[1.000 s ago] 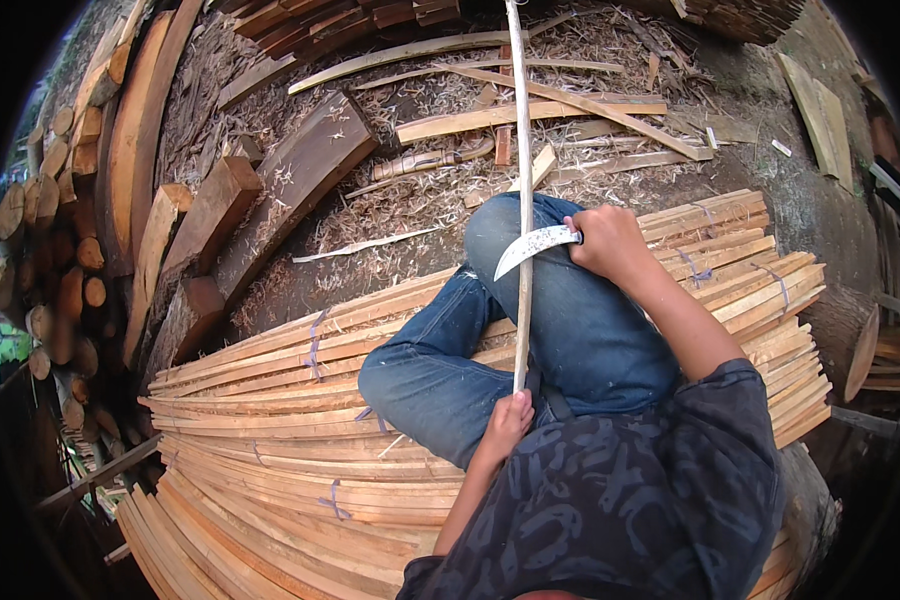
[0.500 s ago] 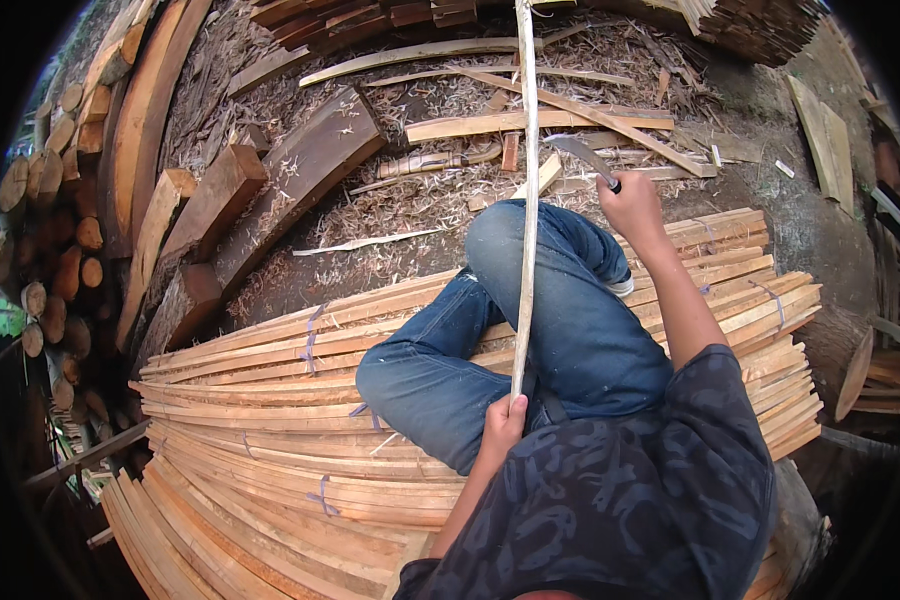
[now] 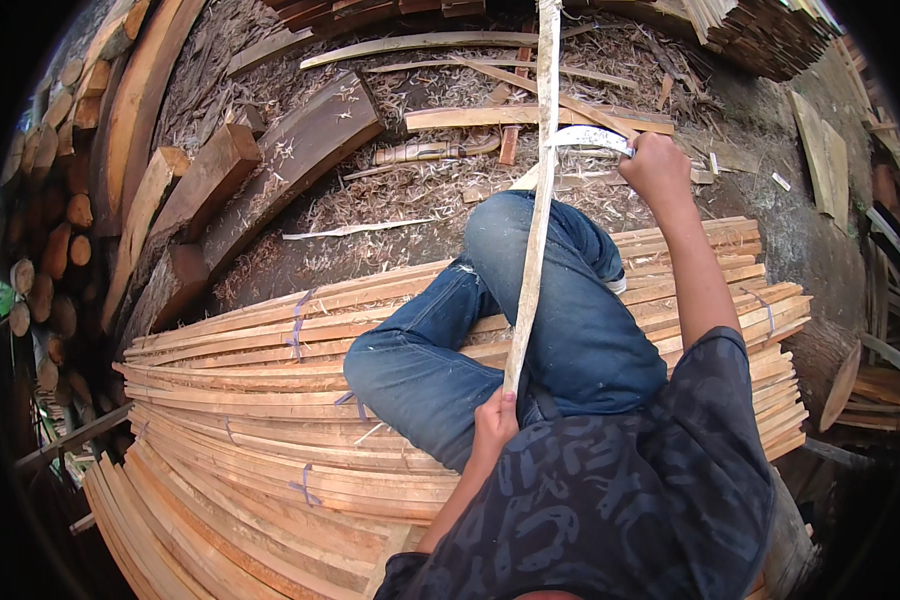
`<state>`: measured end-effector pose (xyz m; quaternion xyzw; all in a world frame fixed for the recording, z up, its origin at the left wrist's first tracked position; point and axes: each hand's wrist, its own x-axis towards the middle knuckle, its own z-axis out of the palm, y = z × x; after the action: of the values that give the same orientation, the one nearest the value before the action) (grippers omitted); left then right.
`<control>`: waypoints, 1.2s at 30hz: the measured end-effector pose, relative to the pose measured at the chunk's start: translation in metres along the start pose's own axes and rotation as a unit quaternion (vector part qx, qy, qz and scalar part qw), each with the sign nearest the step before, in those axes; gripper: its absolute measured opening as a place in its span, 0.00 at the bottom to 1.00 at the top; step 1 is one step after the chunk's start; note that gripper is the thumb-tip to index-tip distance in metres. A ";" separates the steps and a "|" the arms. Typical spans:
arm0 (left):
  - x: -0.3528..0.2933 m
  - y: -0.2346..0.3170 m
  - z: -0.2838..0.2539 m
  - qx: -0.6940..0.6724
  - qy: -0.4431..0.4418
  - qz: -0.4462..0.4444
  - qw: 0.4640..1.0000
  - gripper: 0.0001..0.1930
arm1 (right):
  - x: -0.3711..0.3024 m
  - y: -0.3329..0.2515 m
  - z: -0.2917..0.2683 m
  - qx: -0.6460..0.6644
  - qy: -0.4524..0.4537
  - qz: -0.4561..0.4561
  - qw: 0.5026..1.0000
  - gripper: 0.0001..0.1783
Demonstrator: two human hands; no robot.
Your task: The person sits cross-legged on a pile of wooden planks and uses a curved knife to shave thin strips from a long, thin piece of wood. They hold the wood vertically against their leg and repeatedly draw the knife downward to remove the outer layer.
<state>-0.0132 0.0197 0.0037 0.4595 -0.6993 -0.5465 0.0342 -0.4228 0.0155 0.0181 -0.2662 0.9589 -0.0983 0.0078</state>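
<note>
A long, thin wooden strip (image 3: 536,250) runs from my lap past my bent knee to the far edge of the view. My left hand (image 3: 495,420) is closed round its near end, close to my waist. In my right hand (image 3: 658,172), out beyond my knee on the right, is a curved-bladed knife (image 3: 592,138), its handle mostly hidden in my fist. The blade points left, bright with glare, and its tip meets or overlaps the strip; actual contact is hard to tell.
I sit cross-legged on tied bundles of wooden slats (image 3: 300,385). Ahead lie wood shavings, loose slats (image 3: 530,117), a curved wooden sheath-like piece (image 3: 435,152) and a dark thick beam (image 3: 300,155). Stacked logs (image 3: 55,250) stand at the left, more bundled slats (image 3: 760,35) at the far right.
My right hand has moved right and slightly away, and the knife has swung more level. The strip's far end has shifted right and its broader face shows. My left hand keeps its grip.
</note>
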 end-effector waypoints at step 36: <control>0.007 -0.016 0.006 -0.061 0.022 0.013 0.998 0.18 | -0.068 -0.028 0.015 0.030 -0.103 -0.087 0.990 0.10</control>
<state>-0.0104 0.0195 -0.0143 0.4592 -0.6699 -0.5771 0.0851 -0.3493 0.0240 0.0063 -0.3568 0.9228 -0.0992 0.1060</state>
